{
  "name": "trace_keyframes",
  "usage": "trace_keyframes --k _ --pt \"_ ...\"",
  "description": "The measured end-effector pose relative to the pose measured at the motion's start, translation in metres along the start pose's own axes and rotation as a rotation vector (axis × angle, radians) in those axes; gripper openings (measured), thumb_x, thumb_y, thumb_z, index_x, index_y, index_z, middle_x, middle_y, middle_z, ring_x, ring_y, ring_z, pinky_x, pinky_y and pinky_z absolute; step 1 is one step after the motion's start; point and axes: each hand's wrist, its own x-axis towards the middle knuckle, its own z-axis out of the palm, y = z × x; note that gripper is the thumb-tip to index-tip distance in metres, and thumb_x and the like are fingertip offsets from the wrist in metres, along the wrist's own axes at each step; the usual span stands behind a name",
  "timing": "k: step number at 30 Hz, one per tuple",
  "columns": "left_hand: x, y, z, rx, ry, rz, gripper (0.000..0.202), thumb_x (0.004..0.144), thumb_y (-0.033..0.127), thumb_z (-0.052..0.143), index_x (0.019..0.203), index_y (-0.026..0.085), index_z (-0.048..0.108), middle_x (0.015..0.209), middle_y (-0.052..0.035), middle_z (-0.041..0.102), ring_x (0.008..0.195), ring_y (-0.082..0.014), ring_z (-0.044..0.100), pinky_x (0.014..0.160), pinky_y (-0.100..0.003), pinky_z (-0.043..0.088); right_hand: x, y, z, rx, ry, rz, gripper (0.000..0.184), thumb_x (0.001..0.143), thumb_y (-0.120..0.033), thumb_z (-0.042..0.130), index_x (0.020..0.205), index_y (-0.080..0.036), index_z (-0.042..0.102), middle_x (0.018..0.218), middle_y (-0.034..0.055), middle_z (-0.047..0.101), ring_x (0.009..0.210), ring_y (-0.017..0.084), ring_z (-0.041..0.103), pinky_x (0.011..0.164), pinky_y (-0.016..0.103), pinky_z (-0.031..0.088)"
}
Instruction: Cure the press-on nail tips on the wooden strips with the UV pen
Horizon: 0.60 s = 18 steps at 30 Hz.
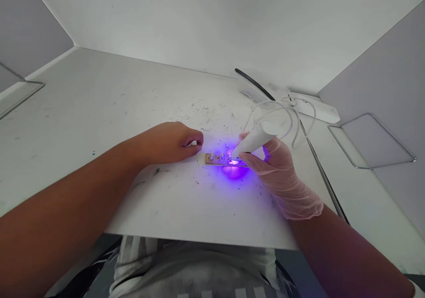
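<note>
My right hand (282, 174), in a thin translucent glove, is closed around a white pen-shaped tool (254, 141) with a white cable. Its tip points down at a small tan strip-like piece (215, 158) lying on the white table (99, 112) and throws a violet glow over it. My bare left hand (169, 142) rests on the table just left of the piece. Its fingers are curled in, with the fingertips at the piece's left end. I cannot make out whether they pinch it.
A white power strip (315, 105) lies at the back right, with white cable loops (285, 112) and a dark cable (255, 84). Wire-framed panels (372, 143) stand at right and far left (20, 94). Small dark specks litter the tabletop. White partition walls enclose the desk.
</note>
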Motion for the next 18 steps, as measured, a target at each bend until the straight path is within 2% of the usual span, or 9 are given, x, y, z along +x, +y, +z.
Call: trace_keyframes --k 6,18 --pt "0.0004 -0.0010 0.0010 -0.001 -0.001 0.000 0.026 0.089 0.036 0.047 0.097 0.025 0.069 0.064 0.0009 0.059 0.059 -0.0136 0.051 0.057 -0.028 0.033 -0.0007 0.0006 -0.0002 -0.031 -0.001 0.004 0.020 0.082 -0.027 0.070 0.102 -0.030 0.068 0.086 0.0001 0.064 0.079 0.019 0.061 0.074 0.039 0.055" --pt "0.0004 -0.0006 0.0000 0.004 -0.007 -0.003 0.025 0.088 0.034 0.048 0.097 0.025 0.069 0.063 0.0006 0.059 0.060 -0.0147 0.052 0.058 -0.028 0.032 -0.0010 0.0004 -0.0001 -0.019 -0.009 0.035 0.021 0.082 -0.028 0.069 0.103 -0.030 0.068 0.085 0.0003 0.064 0.077 0.018 0.062 0.071 0.038 0.057"
